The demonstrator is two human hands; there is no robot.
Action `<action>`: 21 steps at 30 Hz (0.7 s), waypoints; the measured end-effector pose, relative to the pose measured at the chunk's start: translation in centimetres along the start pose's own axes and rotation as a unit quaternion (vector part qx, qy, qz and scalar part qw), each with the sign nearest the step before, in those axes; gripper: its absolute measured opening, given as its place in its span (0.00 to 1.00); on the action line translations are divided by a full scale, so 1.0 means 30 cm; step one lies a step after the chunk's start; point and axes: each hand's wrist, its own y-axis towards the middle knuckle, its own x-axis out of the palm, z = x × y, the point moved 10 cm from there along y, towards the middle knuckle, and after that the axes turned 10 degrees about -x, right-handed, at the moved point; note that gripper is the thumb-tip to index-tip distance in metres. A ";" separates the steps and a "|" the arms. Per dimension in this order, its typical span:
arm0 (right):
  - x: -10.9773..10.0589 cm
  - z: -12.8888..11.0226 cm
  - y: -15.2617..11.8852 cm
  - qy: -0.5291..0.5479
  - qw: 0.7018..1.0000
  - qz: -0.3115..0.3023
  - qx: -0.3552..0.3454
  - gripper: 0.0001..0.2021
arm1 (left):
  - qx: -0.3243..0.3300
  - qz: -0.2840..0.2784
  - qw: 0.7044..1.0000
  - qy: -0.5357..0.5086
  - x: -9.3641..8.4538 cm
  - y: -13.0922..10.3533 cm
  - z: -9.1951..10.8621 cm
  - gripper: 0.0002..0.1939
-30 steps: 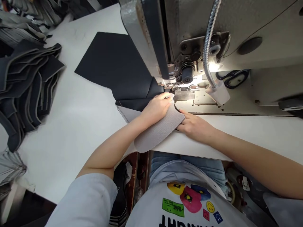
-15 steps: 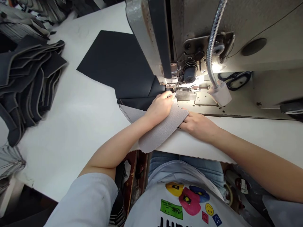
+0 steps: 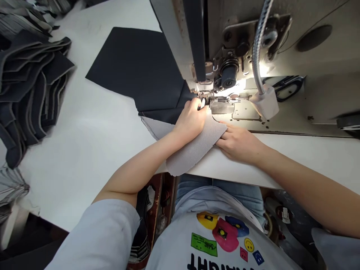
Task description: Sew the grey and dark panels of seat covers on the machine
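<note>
Grey fabric point(image 3: 194, 155), one piece, lay at the near side of the sewing machine, its upper end close by the stitching area and its rounded end reaching the front edge of the white table point(image 3: 98, 150). One broad dark panel point(image 3: 140, 67) spread out beyond it, a narrow dark strip along its lower side bordering the grey, its right side running in beneath the machine.

Two hands were at the work. The left hand point(image 3: 191, 120) rested back upward on the grey piece, forearm slanting up from the lower left, fingers together and bent toward the stitching area; whether they pinched the cloth or only pressed it I could not tell. The right hand point(image 3: 236, 142) came in from the right with its forearm angled down behind it, knuckles up, fingers close together and their ends hidden under the grey piece's right corner, so their grip could not be told.

One sewing machine point(image 3: 219, 18) stood over them, with one lamp point(image 3: 266, 103) on a ribbed metal neck. Behind the lamp lay one black looped handle point(image 3: 300, 84). Farther left was one heap of dark cut pieces point(image 3: 30, 86), too overlapped to count, and another stack point(image 3: 22, 18) behind it. Three smiley faces and three flowers marked the shirt point(image 3: 180, 247).
</note>
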 end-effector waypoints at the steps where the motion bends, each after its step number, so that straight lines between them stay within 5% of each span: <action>1: 0.001 -0.002 0.000 0.001 1.000 -0.002 0.002 0.14 | 0.002 0.004 1.000 -0.011 0.000 0.000 -0.001 0.17; 15: -0.005 -0.028 0.012 -0.029 0.998 -0.031 -0.047 0.16 | -0.021 -0.024 0.999 0.029 -0.033 -0.021 -0.004 0.15; 21: 0.011 0.007 -0.004 0.013 0.998 -0.047 -0.026 0.17 | -0.019 0.008 0.999 0.040 -0.037 -0.013 0.013 0.16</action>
